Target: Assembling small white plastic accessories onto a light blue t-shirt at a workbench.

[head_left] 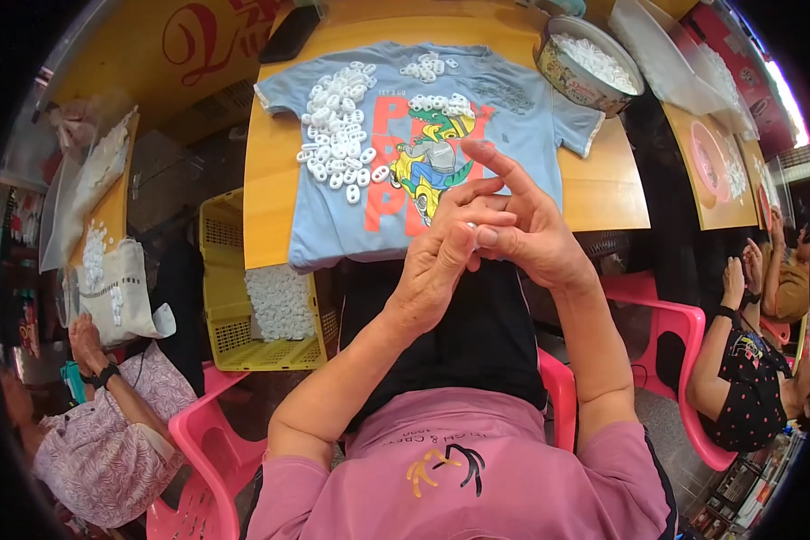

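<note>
My left hand (434, 274) and my right hand (538, 236) meet above the near edge of a blue printed T-shirt (328, 229) spread on the table. Thumbs and fingertips of both are pinched together on a small white plastic piece (472, 226), mostly covered by the fingers. The right index finger sticks out, away from the pinch. On the shirt's left side lies a loose heap of white oval pieces with two holes (337, 126). A smaller cluster (427, 66) sits near the collar, and a short row of white pieces (439, 103) lies across the print.
A round tin (571, 85) of small white parts stands at the table's back right, a black phone (290, 34) at the back left. Left of my legs is a yellow crate (220, 310) with white pieces. People sit at tables on both sides; pink chairs (202, 432) flank me.
</note>
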Demonstrator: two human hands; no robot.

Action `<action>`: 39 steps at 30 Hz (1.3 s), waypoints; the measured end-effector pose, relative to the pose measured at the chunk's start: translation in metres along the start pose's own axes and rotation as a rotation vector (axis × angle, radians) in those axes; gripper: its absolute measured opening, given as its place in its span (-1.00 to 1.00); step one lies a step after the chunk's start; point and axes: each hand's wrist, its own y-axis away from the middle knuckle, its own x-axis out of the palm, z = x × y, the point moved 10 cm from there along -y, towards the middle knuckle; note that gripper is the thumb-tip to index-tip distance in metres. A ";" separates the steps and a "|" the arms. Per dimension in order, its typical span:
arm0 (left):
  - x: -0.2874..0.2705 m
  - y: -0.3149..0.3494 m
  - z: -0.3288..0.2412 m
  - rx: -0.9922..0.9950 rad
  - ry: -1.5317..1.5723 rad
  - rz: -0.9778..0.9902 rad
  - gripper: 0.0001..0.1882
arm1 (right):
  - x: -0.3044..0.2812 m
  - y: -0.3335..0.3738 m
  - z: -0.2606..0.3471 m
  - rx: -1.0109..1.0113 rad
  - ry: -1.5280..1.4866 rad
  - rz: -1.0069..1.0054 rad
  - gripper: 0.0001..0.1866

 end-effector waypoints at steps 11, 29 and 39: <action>-0.005 -0.003 0.006 0.065 0.170 0.001 -0.57 | 0.002 0.001 -0.006 0.025 -0.054 -0.106 -0.13; -0.078 0.028 -0.080 0.106 0.043 -0.103 -0.61 | -0.005 -0.038 0.021 -0.085 0.335 -0.053 -0.36; -0.256 0.179 -0.112 -0.232 -0.772 -0.711 -0.77 | -0.084 -0.116 0.054 -0.355 1.345 -0.332 -0.79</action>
